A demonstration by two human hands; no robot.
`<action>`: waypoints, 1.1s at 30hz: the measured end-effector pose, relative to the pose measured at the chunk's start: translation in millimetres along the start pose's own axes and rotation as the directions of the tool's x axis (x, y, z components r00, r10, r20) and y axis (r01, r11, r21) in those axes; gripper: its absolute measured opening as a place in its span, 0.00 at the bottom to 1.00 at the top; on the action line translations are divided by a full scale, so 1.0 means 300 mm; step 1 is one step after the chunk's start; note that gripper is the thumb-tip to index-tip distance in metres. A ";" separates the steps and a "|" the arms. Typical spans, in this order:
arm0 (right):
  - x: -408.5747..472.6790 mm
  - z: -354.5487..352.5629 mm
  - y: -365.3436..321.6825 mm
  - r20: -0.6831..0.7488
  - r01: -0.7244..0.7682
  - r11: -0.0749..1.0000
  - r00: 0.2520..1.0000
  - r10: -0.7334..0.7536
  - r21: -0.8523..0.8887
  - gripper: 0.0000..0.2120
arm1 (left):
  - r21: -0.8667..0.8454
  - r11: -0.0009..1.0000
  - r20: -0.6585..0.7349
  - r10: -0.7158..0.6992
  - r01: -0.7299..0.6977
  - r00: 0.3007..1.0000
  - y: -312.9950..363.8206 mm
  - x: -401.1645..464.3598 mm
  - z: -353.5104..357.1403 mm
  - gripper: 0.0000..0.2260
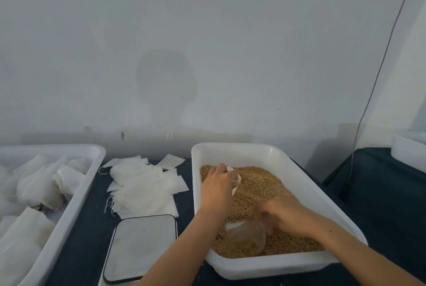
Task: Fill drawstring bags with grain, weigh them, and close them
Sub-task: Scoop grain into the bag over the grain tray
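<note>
Left hand [217, 184] grips small white scoop [236, 180] over grain [260, 184] in white tray [232, 149]; right hand [284, 213] holds clear cup [246, 236] low in grain. Empty bags [143, 187] lie beside scale [141, 246]. Risk: tilted scoop spilling kernels over tray rim.

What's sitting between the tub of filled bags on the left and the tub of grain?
In the head view, between the left tub and the grain tub lie a heap of empty white bags at the back and a flat scale nearer, on the dark tabletop.
</note>
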State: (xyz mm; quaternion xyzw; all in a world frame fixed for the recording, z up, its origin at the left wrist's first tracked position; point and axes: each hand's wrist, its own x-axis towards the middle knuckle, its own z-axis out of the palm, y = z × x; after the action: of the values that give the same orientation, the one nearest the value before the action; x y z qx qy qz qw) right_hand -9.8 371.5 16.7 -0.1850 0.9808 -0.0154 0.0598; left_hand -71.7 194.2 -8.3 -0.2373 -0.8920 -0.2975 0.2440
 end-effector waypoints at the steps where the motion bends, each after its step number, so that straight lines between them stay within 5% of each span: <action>1: -0.008 -0.014 0.007 0.022 -0.019 0.999 1.000 0.018 0.031 0.06 | -0.003 1.000 0.021 0.008 -0.008 1.000 -0.005 0.004 0.000 0.06; 8: -0.106 -0.143 0.078 0.068 -0.197 0.958 0.980 0.186 0.209 0.09 | -0.012 0.999 0.127 0.033 -0.032 0.991 -0.029 0.033 -0.006 0.10; 13: -0.162 -0.226 0.119 -0.015 -0.290 0.944 0.955 0.296 0.156 0.06 | -0.019 0.997 0.147 0.077 -0.075 0.986 -0.041 0.026 0.003 0.01; 33: -0.088 -0.268 0.088 -0.125 -0.440 0.898 0.891 0.437 0.004 0.08 | -0.030 0.985 0.336 0.173 -0.173 0.926 -0.037 0.015 0.018 0.07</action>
State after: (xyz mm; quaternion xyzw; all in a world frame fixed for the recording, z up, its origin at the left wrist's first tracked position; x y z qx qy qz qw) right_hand -4.9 406.2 98.1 0.0413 0.9991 -0.0007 -0.0008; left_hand -83.1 191.1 -14.1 -0.3622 -0.8962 -0.2299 0.1130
